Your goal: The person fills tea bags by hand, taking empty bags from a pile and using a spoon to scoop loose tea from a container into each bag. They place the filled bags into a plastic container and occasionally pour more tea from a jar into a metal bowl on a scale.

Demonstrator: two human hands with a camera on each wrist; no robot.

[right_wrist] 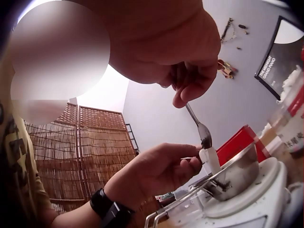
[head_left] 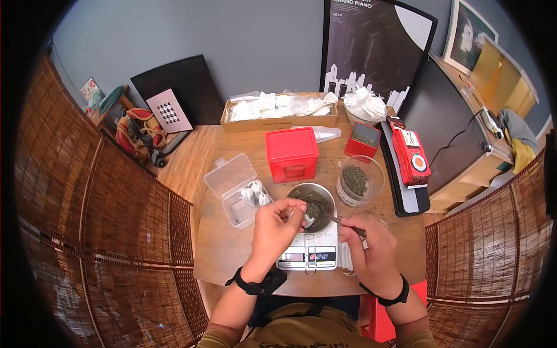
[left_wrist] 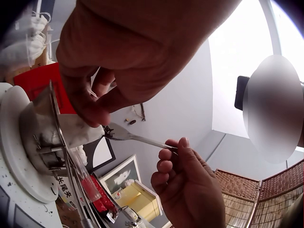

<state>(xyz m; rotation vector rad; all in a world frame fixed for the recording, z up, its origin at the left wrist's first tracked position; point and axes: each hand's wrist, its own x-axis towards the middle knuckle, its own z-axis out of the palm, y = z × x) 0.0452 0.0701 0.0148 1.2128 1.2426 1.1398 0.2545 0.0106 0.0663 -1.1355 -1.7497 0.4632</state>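
While right fingers grip a spoon, white bag pinched at left fingers' tips

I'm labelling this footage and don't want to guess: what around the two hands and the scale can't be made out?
- Reading on the scale display: head view, digits too small and blurred.
- How full the white pouch is: left wrist view, its own side and the left hand hide the inside.
- Bottom of the metal pot: head view, dried leaves cover it.
- Spoon handle's end: right wrist view, hidden by the right hand.
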